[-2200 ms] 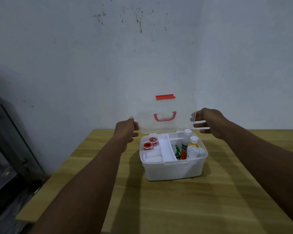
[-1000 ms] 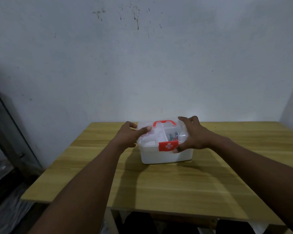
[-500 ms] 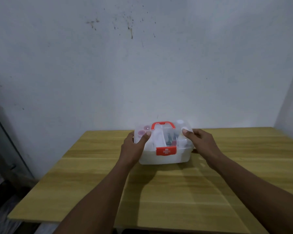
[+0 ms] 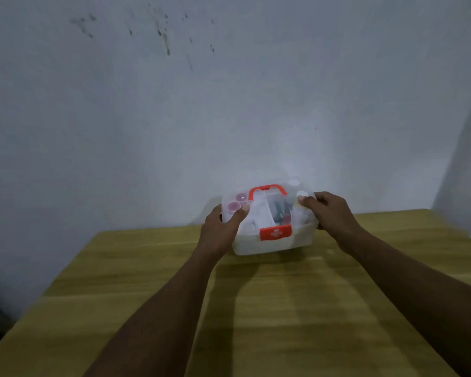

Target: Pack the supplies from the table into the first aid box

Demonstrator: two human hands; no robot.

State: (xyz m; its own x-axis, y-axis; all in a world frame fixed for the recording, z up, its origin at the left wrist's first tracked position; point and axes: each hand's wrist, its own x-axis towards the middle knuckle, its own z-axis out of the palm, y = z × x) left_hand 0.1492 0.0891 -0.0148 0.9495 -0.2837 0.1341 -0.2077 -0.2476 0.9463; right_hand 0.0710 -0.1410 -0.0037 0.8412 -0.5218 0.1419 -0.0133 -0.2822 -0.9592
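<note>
1. The left hand [image 4: 220, 232] was clamped on the left end of the first aid box [image 4: 269, 221], its thumb pressed down on the clear lid [image 4: 259, 205] and the rest of its fingers wrapped around the side wall.
2. The right hand [image 4: 329, 213] gripped the opposite end in the same way, thumb on top of the lid near the corner, fingers curled behind the box's right side.
3. Between the two hands, the box sat near the far edge of the wooden table [image 4: 283, 308], close to the wall, with its lid down over the white base.
4. A red carry handle [image 4: 267, 190] stood up from the top of the lid, and a red latch [image 4: 275, 233] with a white cross lay flat against the front, over the seam between lid and base.
5. Through the lid I could make out two round pinkish tape rolls [image 4: 237, 202] in the left compartment, just beside the left thumb, and some dark and green items in the middle; they were too blurred to name.
6. Behind it all rose a pale wall [image 4: 229, 104] with dark spatter marks high up.
</note>
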